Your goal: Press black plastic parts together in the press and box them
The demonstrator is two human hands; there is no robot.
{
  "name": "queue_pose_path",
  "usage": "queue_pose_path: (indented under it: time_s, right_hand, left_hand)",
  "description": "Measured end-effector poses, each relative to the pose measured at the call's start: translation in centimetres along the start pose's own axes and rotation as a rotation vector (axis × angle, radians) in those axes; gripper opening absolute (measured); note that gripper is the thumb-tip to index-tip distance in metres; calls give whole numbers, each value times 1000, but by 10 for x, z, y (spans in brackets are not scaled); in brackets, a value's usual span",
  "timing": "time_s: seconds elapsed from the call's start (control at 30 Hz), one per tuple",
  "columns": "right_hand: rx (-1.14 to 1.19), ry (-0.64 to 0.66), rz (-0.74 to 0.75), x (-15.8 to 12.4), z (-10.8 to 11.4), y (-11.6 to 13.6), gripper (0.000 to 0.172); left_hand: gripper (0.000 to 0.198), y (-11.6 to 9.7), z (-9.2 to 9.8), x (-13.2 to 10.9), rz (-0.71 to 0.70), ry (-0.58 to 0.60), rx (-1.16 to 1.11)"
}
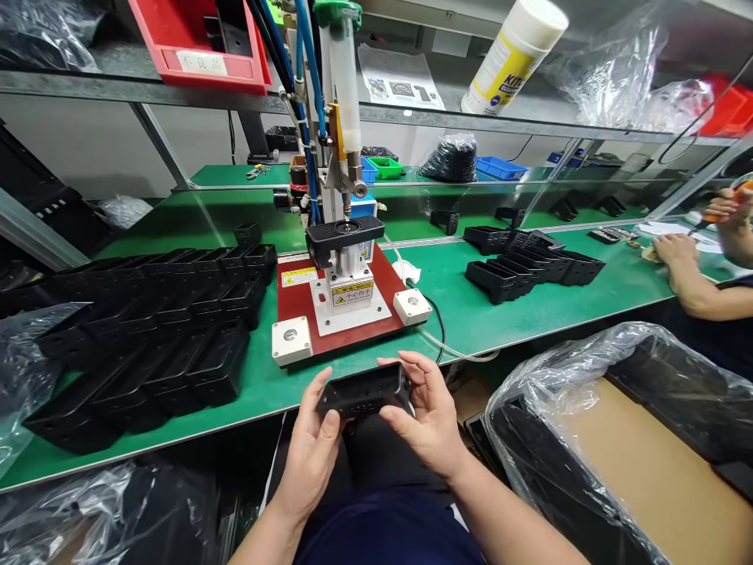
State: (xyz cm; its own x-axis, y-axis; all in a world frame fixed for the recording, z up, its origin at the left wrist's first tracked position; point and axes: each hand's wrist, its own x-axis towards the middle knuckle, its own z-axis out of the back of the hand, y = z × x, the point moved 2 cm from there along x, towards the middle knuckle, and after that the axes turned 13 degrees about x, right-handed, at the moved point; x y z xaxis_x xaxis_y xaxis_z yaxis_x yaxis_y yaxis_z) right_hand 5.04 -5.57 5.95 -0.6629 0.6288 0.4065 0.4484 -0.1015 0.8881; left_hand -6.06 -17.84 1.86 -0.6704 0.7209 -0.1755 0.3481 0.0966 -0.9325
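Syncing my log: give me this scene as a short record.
left hand: on one end of a black case
right hand: on the case's other end
machine: beyond the case, on a red board
left of machine: rows of black cases
right of machine: more black parts
far right: co-worker's hand holding an orange tool

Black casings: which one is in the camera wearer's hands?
The casing in front of the red base, its ends between left hand and right hand; left rows and right rows rest on green bench.
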Motion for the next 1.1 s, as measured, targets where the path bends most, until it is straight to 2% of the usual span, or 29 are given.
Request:
queue_pose_path:
  time_s: [0.1, 0.2, 0.33, 0.4, 0.53, 0.63, 0.77, 0.9, 1.0, 1.1]
  right_hand:
    - [-63, 20, 53, 0, -3, 9, 61]
    - [-45, 70, 37, 0, -1, 9, 65]
    - [29, 150, -47, 3, 7, 3, 63]
    - [-9, 178, -39, 7, 10, 3, 59]
    - [-242, 272, 136, 20, 8, 15, 46]
    - [-371, 341, 283, 36, 0, 26, 35]
    - [-500, 307, 501, 76, -13, 43, 30]
    - [-538, 186, 627, 141, -19, 57, 17]
    - [-557, 149, 635, 192, -17, 60, 13]
    - [-592, 148, 622, 225, -11, 54, 14]
  left_hand:
    - [70, 16, 6, 3, 29, 196, -17]
    - [66, 18, 17, 9, -50, 216, 68]
    - [58, -7, 27, 14, -252, 160, 274]
    - [55, -23, 28, 16, -323, 163, 351]
    - [51, -45, 25, 21, -453, 225, 508]
    - [50, -65, 20, 34, -620, 224, 638]
    - [44, -114, 0, 68, -866, 102, 655]
    - [41, -173, -29, 120, -1006, -47, 658]
    - [45, -201, -40, 162, -1020, -101, 708]
    - [45, -208, -41, 197, -934, -80, 746]
